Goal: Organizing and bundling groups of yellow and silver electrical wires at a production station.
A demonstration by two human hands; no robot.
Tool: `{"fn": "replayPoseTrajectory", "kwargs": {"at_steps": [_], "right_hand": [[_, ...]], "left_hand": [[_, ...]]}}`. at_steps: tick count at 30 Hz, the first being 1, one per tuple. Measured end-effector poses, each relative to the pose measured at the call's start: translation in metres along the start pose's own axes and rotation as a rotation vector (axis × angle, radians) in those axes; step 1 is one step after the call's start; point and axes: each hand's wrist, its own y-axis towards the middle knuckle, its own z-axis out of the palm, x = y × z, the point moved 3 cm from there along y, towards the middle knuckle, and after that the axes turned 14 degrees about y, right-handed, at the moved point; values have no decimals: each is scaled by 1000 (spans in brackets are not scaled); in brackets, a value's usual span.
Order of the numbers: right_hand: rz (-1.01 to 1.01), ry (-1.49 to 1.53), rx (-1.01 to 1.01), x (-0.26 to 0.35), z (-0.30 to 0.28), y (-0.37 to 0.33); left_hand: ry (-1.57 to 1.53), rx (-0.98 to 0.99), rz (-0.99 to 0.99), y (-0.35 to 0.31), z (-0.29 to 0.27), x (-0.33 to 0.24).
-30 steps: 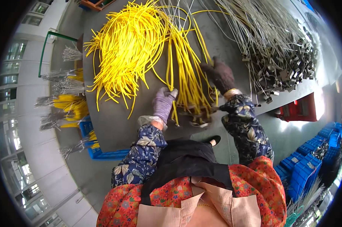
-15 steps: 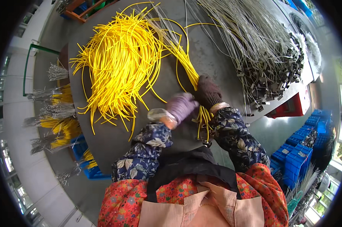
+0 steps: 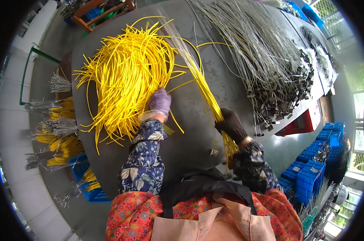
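- Yellow bundle [image 3: 206, 93] runs slantwise across the middle of the table [image 3: 190, 150], from the far edge toward the near edge; silvery strands [image 3: 176, 34] at its far end are blurred.
- Right hand [image 3: 231, 123], in a dark glove, is clenched around the bundle close to the near edge; its ends show below the glove, beside the flowered sleeve [image 3: 256, 160].
- Left hand [image 3: 160, 100], in a purple glove, rests against the right side of the yellow pile [image 3: 125, 76], which fills the table's left part. Whether it has pinched any strands, I cannot tell.
- Grey wires [image 3: 250, 44] cover the far right corner, their metal ends [image 3: 286, 96] crowded at the right edge.
- Snagging looks the likeliest trouble: a stray strand [image 3: 212, 43] reaches over to the grey wires, so a hard tug could drag them along.
- Tangling is possible if the left hand pulls, because the pile's strands lie crossed.
- Slipping could follow if the right fingers slacken, since only that hand grips the bundle.
- Knocked by the right forearm, metal ends could drop off the right edge.
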Motion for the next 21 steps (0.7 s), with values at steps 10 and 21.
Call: {"fn": "replayPoseTrajectory", "kwargs": {"at_steps": [10, 21], "right_hand": [[-71, 743, 50, 9, 3, -60], [-16, 552, -12, -68, 38, -4]], "left_hand": [[-256, -620, -24, -53, 1, -6], [-494, -125, -97, -76, 21, -58]]}}
